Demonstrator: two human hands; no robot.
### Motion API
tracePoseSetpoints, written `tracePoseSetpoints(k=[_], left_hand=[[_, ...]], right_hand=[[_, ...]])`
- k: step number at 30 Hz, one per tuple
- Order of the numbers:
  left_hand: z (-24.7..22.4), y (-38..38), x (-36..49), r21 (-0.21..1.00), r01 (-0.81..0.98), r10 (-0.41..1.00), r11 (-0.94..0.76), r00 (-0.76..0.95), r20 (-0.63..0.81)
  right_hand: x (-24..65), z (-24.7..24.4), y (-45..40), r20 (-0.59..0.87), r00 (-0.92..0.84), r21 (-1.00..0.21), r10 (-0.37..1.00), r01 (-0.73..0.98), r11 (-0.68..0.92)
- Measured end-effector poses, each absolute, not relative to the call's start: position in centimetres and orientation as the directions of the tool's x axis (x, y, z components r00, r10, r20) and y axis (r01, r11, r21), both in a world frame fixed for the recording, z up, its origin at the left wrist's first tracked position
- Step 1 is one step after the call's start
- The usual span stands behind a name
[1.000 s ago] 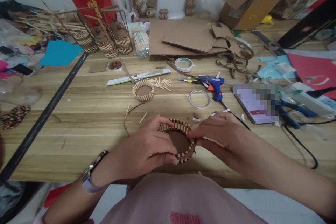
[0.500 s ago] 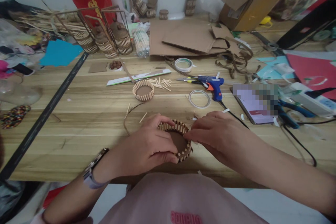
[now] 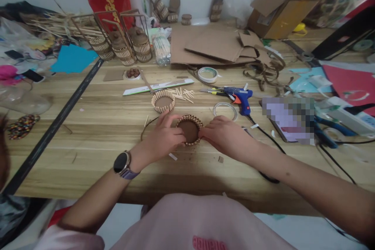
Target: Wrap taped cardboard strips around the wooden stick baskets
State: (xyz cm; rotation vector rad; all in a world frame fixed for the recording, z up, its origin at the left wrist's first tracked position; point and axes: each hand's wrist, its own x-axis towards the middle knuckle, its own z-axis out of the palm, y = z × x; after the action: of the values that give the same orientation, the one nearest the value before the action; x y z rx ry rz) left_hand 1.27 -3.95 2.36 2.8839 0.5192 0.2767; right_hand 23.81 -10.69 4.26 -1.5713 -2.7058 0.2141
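Note:
A round cardboard base ringed with short wooden sticks (image 3: 189, 131) is between my two hands over the wooden table. My left hand (image 3: 166, 134) grips its left side, fingers bent over the rim. At its right edge, the fingertips of my right hand (image 3: 219, 134) are pinched together against the rim. A second stick-ringed base (image 3: 163, 102) stands on the table just behind my left hand, beside loose sticks (image 3: 184, 94). A thin dark strip (image 3: 146, 127) curves out from near my left hand.
A blue glue gun (image 3: 241, 98) with its cable lies right of a tape roll (image 3: 208, 74). Further right is a tablet (image 3: 278, 119). Finished small baskets (image 3: 142, 47), cardboard sheets (image 3: 211, 45) and a white-green ruler-like strip (image 3: 159, 87) lie behind.
Both hands and the stick-ringed base have moved away from my body, toward the second ring. The view has shifted slightly, and small scraps now show on the table in front.

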Motion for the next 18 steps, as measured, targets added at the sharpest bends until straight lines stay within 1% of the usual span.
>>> tracePoseSetpoints(k=[6,10,13,18], left_hand=[[1.4,-5.6,2.6,0.216,0.357,0.385,-0.909,0.917,0.104],[0.7,-6.4,3.7,0.240,0.410,0.448,-0.880,0.885,0.130],[0.3,-6.5,3.9,0.257,0.416,0.461,-0.872,0.875,0.147],[0.1,-6.4,3.8,0.274,0.429,0.479,-0.861,0.865,0.150]], right_hand=[[24.2,2.3,-10.9,0.033,-0.491,-0.187,0.871,0.853,0.488],[24.3,1.7,-11.5,0.184,-0.449,-0.243,0.875,0.841,0.483],[24.2,1.1,-12.4,0.275,-0.387,-0.279,0.880,0.844,0.458],[24.0,0.7,-13.8,0.332,-0.342,-0.322,0.879,0.835,0.446]])
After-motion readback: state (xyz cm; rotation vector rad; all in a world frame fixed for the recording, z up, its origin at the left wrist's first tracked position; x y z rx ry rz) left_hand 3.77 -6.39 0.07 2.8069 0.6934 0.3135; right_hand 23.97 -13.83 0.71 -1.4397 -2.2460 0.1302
